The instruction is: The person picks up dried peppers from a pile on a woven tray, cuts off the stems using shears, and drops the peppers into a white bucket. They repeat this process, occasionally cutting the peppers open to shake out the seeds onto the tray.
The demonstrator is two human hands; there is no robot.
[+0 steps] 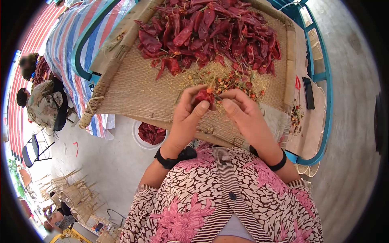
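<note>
Red pepper (204, 97) was held in left hand (189, 111) above woven tray (133, 90)

Left fingers were closed around the pepper, thumb on its near side. Right hand (242, 111) was just beside it, thumb and fingers bent inward; couldn't tell what they gripped, fingertip area too small. Stem scraps (237, 82) and seeds (184, 81) lay on the tray beyond the hands; heap of red peppers (210, 36) at far side. Bowl (135, 137) with more peppers (152, 134) stood on floor (109, 162), near left. Black phone (308, 94) lay right of tray.
</note>
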